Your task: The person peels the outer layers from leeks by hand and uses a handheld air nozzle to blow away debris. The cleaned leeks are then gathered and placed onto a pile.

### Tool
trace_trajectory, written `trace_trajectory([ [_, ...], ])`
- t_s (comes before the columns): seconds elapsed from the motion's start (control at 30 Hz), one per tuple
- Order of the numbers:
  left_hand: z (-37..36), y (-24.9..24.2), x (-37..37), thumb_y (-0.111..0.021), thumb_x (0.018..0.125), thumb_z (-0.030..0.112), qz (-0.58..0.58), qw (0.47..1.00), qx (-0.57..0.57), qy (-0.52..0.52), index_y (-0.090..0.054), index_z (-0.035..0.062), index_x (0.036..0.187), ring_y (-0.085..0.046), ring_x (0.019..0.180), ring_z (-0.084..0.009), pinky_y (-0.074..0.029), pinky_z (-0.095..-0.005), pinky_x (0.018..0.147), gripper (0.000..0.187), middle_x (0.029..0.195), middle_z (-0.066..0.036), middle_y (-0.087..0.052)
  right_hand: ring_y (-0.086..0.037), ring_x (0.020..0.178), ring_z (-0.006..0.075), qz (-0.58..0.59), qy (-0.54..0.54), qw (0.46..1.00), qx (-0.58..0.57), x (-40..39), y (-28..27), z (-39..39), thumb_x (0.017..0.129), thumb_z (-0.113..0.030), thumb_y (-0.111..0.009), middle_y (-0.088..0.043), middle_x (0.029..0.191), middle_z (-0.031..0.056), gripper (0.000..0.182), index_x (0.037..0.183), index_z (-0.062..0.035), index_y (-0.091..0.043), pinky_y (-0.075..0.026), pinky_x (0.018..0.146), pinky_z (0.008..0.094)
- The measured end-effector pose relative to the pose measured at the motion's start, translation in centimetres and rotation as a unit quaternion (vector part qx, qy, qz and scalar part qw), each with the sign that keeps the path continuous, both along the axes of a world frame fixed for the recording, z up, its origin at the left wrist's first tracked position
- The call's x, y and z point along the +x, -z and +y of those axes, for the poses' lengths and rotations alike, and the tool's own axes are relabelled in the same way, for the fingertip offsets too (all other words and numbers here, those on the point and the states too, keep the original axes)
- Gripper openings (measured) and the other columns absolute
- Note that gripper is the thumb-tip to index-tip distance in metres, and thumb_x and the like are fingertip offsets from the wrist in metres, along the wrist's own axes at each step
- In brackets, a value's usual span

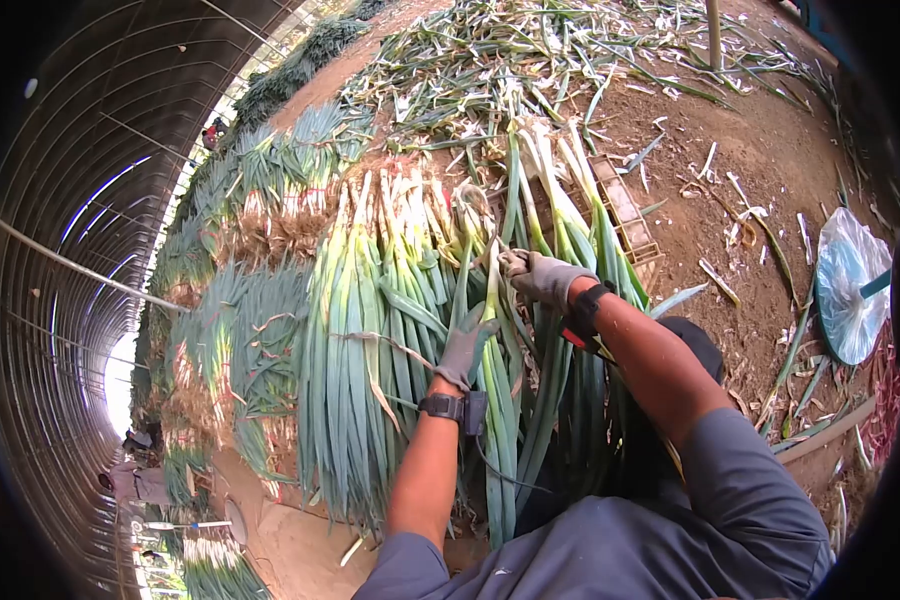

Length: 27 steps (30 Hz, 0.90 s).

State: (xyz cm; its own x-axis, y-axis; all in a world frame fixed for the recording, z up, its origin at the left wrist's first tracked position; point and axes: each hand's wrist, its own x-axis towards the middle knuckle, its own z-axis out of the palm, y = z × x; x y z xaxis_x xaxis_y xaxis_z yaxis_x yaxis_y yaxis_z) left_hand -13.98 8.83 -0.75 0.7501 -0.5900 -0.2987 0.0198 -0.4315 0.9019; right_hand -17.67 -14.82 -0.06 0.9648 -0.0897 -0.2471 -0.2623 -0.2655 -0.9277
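1. Far left: hoops (65, 250) arch overhead in a long tunnel, with a person (142, 484) near the lower edge.
2. Left of center: bundles of leeks (255, 345) lie in rows on the ground, some with reddish ties.
3. Center-left: a thick spread of long leeks (345, 310) lies with pale roots up and green leaves toward the worker.
4. Center: the worker's gloved left hand (460, 355), a dark band (442, 406) at its wrist, rests against one leek (491, 385). That leek lies before the worker, between the two hands. The left fingers are partly hidden; whether they close around it cannot be told.
5. Just right: the gloved right hand (548, 278) reaches in near the leek's pale end, fingers curled inward; what they grip cannot be told.
6. Beyond: cut leaves (510, 50) litter the ground, and a crate (625, 215) sits beside more leeks.
7. Far right: a clear-and-blue plastic bag (850, 295) rests on brown soil (705, 190).
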Motion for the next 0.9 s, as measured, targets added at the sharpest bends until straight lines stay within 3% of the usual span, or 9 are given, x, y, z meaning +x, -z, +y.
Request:
trace_trajectory([
  [0.07,0.5,-0.9,-1.3,-0.067,0.096,0.040,0.051,0.998,-0.020,-0.010,-0.044,-0.0026,0.151,-0.055,0.127,-0.0201,-0.042,-0.0312,0.108,0.073,0.142,-0.014,-0.057,-0.059,0.055,0.0194,0.002,0.019,1.000,-0.009,2.1,4.6,0.2,0.101,-0.039,-0.038,-0.066,0.079,0.0069,0.046,0.140,-0.0204,-0.056,-0.049,0.052,0.0363],
  [0.13,1.5,0.1,-1.5,-0.066,0.096,0.041,0.085,0.995,-0.055,-0.015,-0.043,-0.0021,0.152,-0.055,0.126,-0.0187,-0.042,-0.0305,0.108,0.074,0.142,-0.014,-0.057,-0.057,0.051,0.0189,-0.011,-0.007,0.999,-0.029,1.8,3.9,0.1,0.102,-0.043,-0.040,-0.066,0.076,0.0058,0.047,0.141,-0.0209,-0.055,-0.048,0.050,0.0361],
  [0.27,2.4,-0.6,-2.5,-0.064,0.097,0.042,0.057,0.998,-0.011,-0.013,-0.039,-0.0013,0.155,-0.055,0.125,-0.0179,-0.043,-0.0294,0.106,0.077,0.142,-0.012,-0.057,-0.050,0.049,0.0163,-0.004,0.030,1.000,-0.009,3.0,5.9,0.4,0.101,-0.048,-0.043,-0.062,0.071,0.0076,0.051,0.141,-0.0176,-0.055,-0.045,0.048,0.0346],
  [0.37,2.7,0.3,-3.5,-0.064,0.097,0.040,0.083,0.996,-0.025,-0.031,-0.038,-0.0007,0.155,-0.056,0.123,-0.0179,-0.044,-0.0291,0.105,0.076,0.142,-0.012,-0.056,-0.047,0.047,0.0160,0.028,0.030,0.999,-0.013,0.9,1.0,0.5,0.101,-0.048,-0.043,-0.058,0.068,0.0078,0.051,0.137,-0.0145,-0.056,-0.042,0.046,0.0350],
  [0.6,3.1,0.4,-4.1,-0.065,0.095,0.041,0.109,0.993,-0.030,-0.044,-0.039,-0.0001,0.155,-0.056,0.123,-0.0182,-0.044,-0.0291,0.105,0.077,0.142,-0.012,-0.055,-0.041,0.047,0.0146,0.064,0.008,0.998,0.023,0.5,0.4,0.7,0.098,-0.041,-0.045,-0.057,0.070,0.0048,0.045,0.131,-0.0149,-0.060,-0.037,0.046,0.0354],
  [0.7,3.2,0.4,-4.1,-0.069,0.095,0.038,0.063,0.995,-0.037,-0.060,-0.043,0.0011,0.153,-0.057,0.119,-0.0156,-0.045,-0.0283,0.103,0.074,0.138,-0.009,-0.059,-0.045,0.047,0.0138,0.050,-0.040,0.998,0.019,1.2,0.7,0.5,0.100,-0.041,-0.048,-0.060,0.073,0.0044,0.044,0.134,-0.0157,-0.058,-0.038,0.045,0.0338],
  [0.73,3.2,0.3,-4.1,-0.071,0.094,0.036,0.039,0.996,-0.042,-0.065,-0.044,0.0017,0.153,-0.057,0.117,-0.0143,-0.045,-0.0278,0.102,0.073,0.135,-0.007,-0.060,-0.046,0.048,0.0137,0.046,0.003,0.998,0.040,0.8,0.2,0.6,0.100,-0.042,-0.050,-0.060,0.074,0.0046,0.045,0.135,-0.0153,-0.057,-0.040,0.046,0.0331],
  [0.83,2.9,-1.0,-3.2,-0.070,0.095,0.040,0.023,0.998,-0.039,-0.054,-0.042,0.0019,0.154,-0.051,0.131,-0.0180,-0.038,-0.0304,0.112,0.076,0.147,-0.011,-0.053,-0.051,0.052,0.0135,0.026,0.088,0.994,0.060,-2.7,-5.4,0.3,0.098,-0.043,-0.055,-0.061,0.078,0.0038,0.052,0.141,-0.0139,-0.051,-0.048,0.050,0.0315],
  [0.9,1.7,-2.8,-2.0,-0.068,0.095,0.042,-0.029,0.997,-0.065,-0.008,-0.041,0.0035,0.155,-0.047,0.137,-0.0192,-0.035,-0.0318,0.116,0.077,0.154,-0.014,-0.047,-0.052,0.051,0.0144,0.018,0.076,0.988,0.136,-2.3,-2.3,-1.3,0.099,-0.044,-0.054,-0.061,0.079,0.0031,0.051,0.139,-0.0133,-0.052,-0.049,0.050,0.0327],
])
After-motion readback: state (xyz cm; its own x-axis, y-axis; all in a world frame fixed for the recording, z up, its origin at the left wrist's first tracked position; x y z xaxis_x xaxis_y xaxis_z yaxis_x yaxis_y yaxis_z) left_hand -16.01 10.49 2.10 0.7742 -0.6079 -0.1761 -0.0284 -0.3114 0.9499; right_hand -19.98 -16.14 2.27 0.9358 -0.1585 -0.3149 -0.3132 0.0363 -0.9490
